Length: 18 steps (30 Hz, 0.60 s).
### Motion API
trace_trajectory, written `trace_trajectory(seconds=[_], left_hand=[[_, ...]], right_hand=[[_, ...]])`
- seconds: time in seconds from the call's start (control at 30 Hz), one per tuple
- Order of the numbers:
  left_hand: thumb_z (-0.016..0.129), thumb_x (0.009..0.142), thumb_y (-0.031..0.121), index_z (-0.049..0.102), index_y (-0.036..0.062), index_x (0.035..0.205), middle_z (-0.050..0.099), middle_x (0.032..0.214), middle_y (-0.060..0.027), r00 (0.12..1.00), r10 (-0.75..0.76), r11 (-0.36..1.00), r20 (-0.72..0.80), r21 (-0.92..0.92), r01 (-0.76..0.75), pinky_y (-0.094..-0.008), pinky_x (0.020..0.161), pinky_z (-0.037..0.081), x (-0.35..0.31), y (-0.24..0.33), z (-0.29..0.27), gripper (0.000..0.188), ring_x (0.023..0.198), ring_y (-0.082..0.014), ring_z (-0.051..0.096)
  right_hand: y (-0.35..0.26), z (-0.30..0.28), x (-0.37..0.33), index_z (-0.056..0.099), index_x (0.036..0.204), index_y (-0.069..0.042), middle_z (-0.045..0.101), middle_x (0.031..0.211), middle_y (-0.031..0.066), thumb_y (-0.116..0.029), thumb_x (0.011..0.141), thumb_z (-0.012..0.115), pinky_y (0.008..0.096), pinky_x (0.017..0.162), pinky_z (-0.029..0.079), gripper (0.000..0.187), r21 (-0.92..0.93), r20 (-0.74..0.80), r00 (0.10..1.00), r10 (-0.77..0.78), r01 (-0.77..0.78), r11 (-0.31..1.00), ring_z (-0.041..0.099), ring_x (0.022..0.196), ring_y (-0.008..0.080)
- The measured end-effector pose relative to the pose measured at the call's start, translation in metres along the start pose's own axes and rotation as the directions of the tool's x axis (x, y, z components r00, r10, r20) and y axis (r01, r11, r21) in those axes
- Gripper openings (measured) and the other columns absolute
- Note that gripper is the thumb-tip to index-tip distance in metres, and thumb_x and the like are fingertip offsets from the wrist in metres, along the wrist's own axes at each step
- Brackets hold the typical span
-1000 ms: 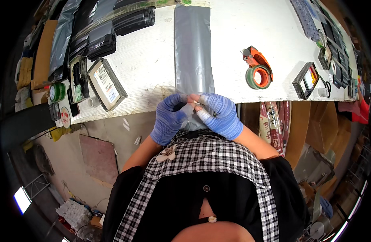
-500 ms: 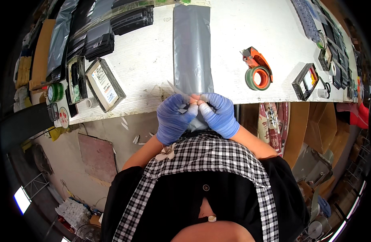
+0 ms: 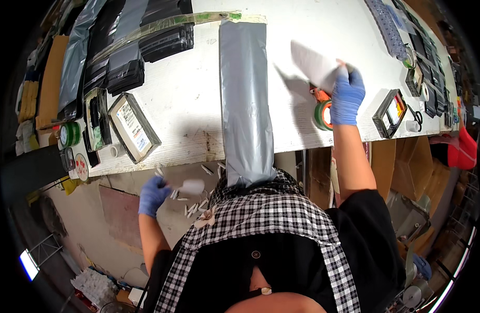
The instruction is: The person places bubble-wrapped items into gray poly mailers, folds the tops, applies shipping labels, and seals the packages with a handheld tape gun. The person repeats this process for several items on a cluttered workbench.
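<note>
My right hand (image 3: 348, 96), in a blue glove with bare fingertips, pinches a blurred white paper sheet (image 3: 314, 61) by its corner above the right half of the table. Under it, an orange tape dispenser (image 3: 323, 107) with a green roll is partly hidden. My left hand (image 3: 155, 196), gloved alike, is low at the left, off the table edge, its fingers blurred. Beside its fingertips a small white strip (image 3: 191, 187) is smeared by motion; whether they touch it cannot be told. A long grey plastic mailing bag (image 3: 245, 99) lies down the table's middle, its near end hanging over the edge against my apron.
Stacks of black and grey bags (image 3: 126, 70) lie at the left under a clear tape strip. A framed label box (image 3: 134, 127), a green tape roll (image 3: 70, 134), a second box (image 3: 390, 113) and scissors (image 3: 418, 120) sit near the edge. White scraps (image 3: 192, 209) litter the floor.
My hands have parted from their pinch over the bag's near end. The right moved up and right with the white sheet; the left swung down and left. The white strip appears beside it.
</note>
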<state>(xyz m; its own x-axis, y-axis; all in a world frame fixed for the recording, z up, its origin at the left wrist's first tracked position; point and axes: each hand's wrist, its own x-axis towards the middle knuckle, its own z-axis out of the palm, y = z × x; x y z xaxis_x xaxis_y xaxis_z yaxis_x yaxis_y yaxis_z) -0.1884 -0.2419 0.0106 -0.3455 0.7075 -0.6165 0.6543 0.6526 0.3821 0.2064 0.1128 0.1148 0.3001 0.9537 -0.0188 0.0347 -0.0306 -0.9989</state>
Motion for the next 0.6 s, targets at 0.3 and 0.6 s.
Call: trace_trajectory(seconds=[0.3, 0.6], left_hand=[[0.07, 0.082, 0.036, 0.074, 0.0078, 0.096, 0.071, 0.089, -0.0169, 0.986, -0.165, 0.955, -0.019, 0.248, 0.164, -0.0377, 0.083, 0.054, -0.011, 0.021, 0.036, 0.032, 0.087, -0.0358, 0.066], [0.074, 0.088, 0.026, 0.052, -0.0019, 0.133, 0.061, 0.119, -0.0122, 0.846, 0.412, 0.759, 0.338, -0.641, -0.113, -0.0312, 0.094, 0.048, 0.002, 0.176, 0.077, 0.057, 0.108, -0.0178, 0.057]], right_hand=[[0.054, 0.075, -0.044, 0.066, 0.106, -0.007, 0.061, 0.121, 0.0164, -0.036, 0.089, 0.058, 0.0416, 0.099, 0.046, 0.034, -0.31, 0.895, 0.396, -0.205, 0.883, 0.352, 0.057, 0.113, 0.0303], [0.075, 0.154, 0.026, 0.028, 0.153, -0.009, 0.028, 0.149, 0.0332, -0.048, 0.091, 0.057, 0.05, 0.108, 0.038, 0.079, -0.667, 0.641, 0.767, -0.031, 0.576, 0.473, 0.042, 0.13, 0.049]])
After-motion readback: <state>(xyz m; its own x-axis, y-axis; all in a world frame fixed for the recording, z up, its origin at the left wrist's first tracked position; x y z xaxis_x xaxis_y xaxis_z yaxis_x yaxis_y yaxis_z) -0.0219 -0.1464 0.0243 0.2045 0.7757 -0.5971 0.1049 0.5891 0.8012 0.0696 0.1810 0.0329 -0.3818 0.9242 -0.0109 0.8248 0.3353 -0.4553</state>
